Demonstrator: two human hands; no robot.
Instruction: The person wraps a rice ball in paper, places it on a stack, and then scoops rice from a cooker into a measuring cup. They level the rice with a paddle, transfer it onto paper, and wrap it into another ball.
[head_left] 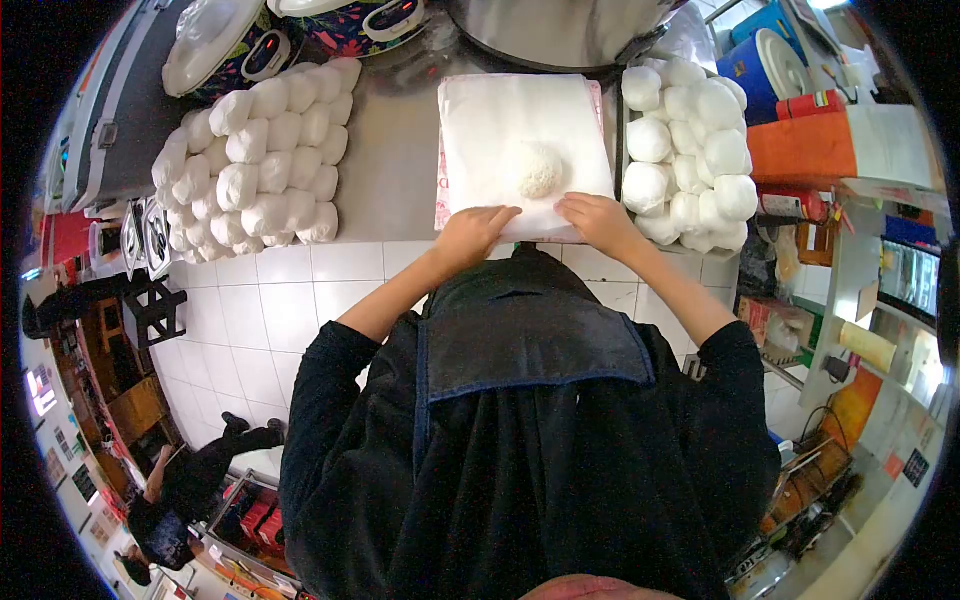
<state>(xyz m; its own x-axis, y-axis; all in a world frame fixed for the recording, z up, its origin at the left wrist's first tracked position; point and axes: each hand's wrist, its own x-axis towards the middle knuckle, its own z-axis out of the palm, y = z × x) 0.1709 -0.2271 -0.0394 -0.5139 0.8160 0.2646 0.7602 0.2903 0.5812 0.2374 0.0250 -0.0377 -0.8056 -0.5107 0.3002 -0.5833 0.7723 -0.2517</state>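
A white mound [540,170] of grainy-looking stuff lies on a stack of white sheets [500,115] at the counter's front edge. Below and left of the mound, my left hand [475,235] pinches the near edge of the top sheet. My right hand [600,222] grips the same edge a little to the right, its fingers closed. A short gap separates the two hands. Pink-printed material shows beneath the stack at its sides.
White wrapped bundles [265,150] are piled at the left, and more bundles [690,150] fill a tray at the right. A large metal vessel [570,30] and patterned pots [350,25] stand behind. Another person [180,500] is at the lower left.
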